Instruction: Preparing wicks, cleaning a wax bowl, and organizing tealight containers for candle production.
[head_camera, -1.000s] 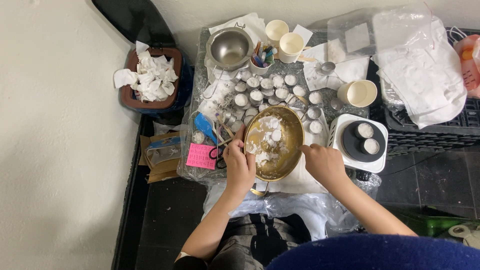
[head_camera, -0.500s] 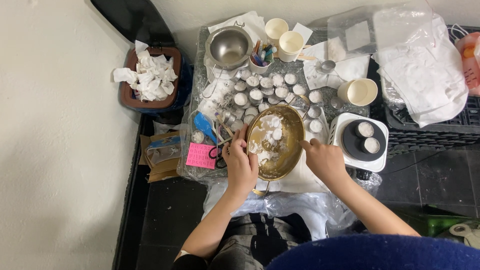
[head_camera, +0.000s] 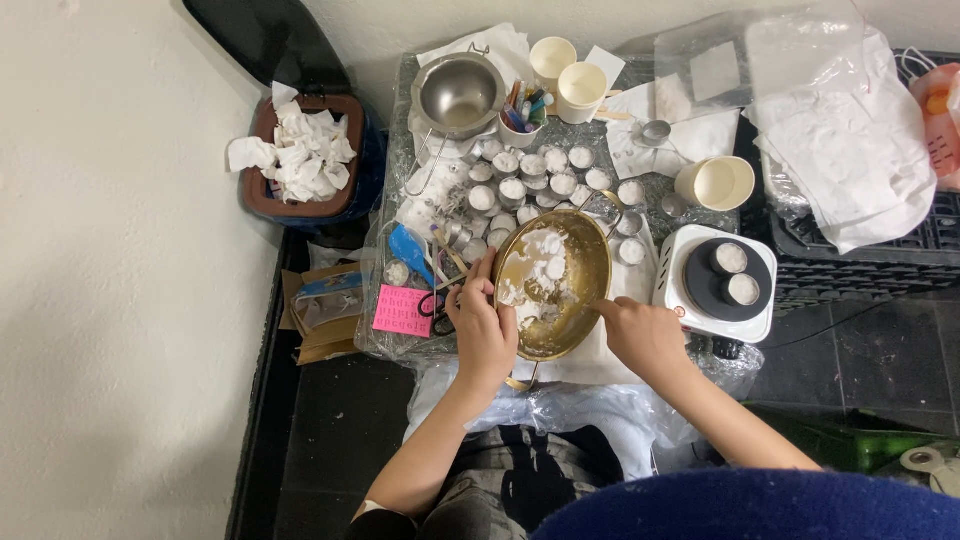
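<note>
Both hands (head_camera: 484, 325) grip brass bowl (head_camera: 552, 285); pink card (head_camera: 402, 311) beside.

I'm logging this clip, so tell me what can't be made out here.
- Head view: whether the right hand holds a tool; its fingers hide it.
- What the white chunks in the gold bowl are.
- Part of the bowl's rim, under the left hand.
- The small cups' contents: too small.

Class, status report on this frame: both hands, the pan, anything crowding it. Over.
Left hand gripping the gold pan rim. Right hand at the opposite rim, grip unclear. White chunks inside. Small filled cups and hot plate crowd close.
</note>
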